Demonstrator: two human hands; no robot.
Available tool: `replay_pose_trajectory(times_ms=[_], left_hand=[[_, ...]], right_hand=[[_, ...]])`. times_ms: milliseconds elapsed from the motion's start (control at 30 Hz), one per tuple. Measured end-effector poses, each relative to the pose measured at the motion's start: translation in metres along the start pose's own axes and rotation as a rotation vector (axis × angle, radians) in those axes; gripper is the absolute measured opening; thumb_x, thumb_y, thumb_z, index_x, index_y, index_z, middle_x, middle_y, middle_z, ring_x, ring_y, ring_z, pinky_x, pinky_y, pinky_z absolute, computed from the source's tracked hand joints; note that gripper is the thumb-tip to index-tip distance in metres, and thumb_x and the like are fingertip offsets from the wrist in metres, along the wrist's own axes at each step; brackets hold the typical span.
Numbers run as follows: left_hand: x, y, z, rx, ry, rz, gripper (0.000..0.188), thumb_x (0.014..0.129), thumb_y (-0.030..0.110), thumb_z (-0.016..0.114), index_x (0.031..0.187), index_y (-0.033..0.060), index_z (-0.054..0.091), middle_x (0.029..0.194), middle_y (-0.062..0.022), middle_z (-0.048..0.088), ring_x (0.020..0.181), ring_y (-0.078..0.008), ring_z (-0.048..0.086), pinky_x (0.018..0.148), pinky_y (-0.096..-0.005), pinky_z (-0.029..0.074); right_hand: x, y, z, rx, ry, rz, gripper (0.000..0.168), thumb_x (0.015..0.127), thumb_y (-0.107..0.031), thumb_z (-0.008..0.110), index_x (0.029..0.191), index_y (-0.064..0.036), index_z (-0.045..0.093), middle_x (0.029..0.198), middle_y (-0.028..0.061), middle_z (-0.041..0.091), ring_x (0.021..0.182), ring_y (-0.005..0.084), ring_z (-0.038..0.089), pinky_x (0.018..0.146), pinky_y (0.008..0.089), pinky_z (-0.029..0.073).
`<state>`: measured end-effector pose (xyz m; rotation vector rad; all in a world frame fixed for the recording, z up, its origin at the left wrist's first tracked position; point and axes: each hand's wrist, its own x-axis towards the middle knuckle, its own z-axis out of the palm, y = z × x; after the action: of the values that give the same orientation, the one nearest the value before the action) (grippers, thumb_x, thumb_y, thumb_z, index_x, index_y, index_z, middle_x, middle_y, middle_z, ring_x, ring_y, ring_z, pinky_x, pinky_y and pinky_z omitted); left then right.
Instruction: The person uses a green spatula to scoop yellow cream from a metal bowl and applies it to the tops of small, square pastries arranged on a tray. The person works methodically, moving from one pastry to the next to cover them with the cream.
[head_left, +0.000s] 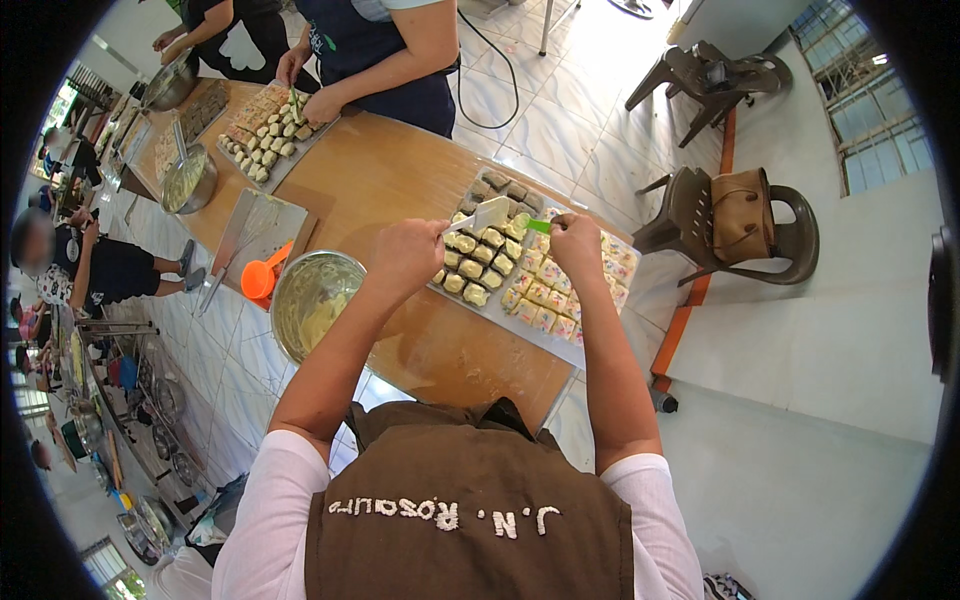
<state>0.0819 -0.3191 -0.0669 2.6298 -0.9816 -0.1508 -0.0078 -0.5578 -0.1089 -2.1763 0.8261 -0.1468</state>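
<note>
My left hand (409, 259) grips the handle of a white spatula (491, 213), whose blade is over a tray of small dark cake squares. My right hand (576, 246) holds a small green utensil (538, 226), its tip close to the spatula's blade. Pale yellow cream tops many of the dark cake squares (470, 268); squares at the tray's far end are bare brown. Beside them lie cake squares with pale topping and coloured sprinkles (556, 300). Left of my left forearm stands a metal mixing bowl (319, 300) with yellow cream inside, partly hidden by that arm.
An orange measuring cup (258, 280) and a whisk (259, 223) lie by a tray left of the bowl. Across the wooden table (375, 172), a co-worker's hands work over another cake tray (274, 180). A second cream bowl (189, 180) stands far left. Plastic chairs (675, 217) are at right.
</note>
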Motion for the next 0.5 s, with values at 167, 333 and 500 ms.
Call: replay_pose_trajectory(times_ms=[167,333,500], left_hand=[[0.0003,0.0038,0.0013,0.003,-0.003,-0.013,0.024,0.083,0.021,0.057,0.103,0.0157,0.07,0.08,-0.0136,0.065,0.074,-0.0324,0.063,0.064,-0.0436,0.05],[-0.0003,0.005,0.0002,0.004,-0.014,-0.003,0.026,0.082,0.019,0.058,0.104,0.0151,0.07,0.079,-0.0131,0.065,0.074,-0.0321,0.063,0.064,-0.0434,0.05],[-0.0032,-0.001,-0.004,-0.036,0.04,0.016,0.026,0.083,0.017,0.057,0.105,0.0124,0.069,0.082,-0.0133,0.066,0.072,-0.031,0.064,0.064,-0.0422,0.051]], right_hand=[[0.0007,0.0019,-0.0001,0.006,0.001,-0.001,0.019,0.084,-0.011,0.054,0.085,0.002,0.068,0.076,0.0256,0.063,0.074,0.0381,0.064,0.071,0.0439,0.049],[0.0009,-0.0009,0.0015,0.024,-0.018,0.059,0.019,0.082,-0.011,0.055,0.085,0.0,0.069,0.077,0.0253,0.064,0.075,0.0378,0.065,0.073,0.0434,0.05],[0.0018,-0.0011,0.0034,0.048,-0.004,0.033,0.019,0.08,-0.008,0.055,0.087,0.0,0.071,0.081,0.0253,0.065,0.077,0.0367,0.066,0.075,0.0417,0.051]])
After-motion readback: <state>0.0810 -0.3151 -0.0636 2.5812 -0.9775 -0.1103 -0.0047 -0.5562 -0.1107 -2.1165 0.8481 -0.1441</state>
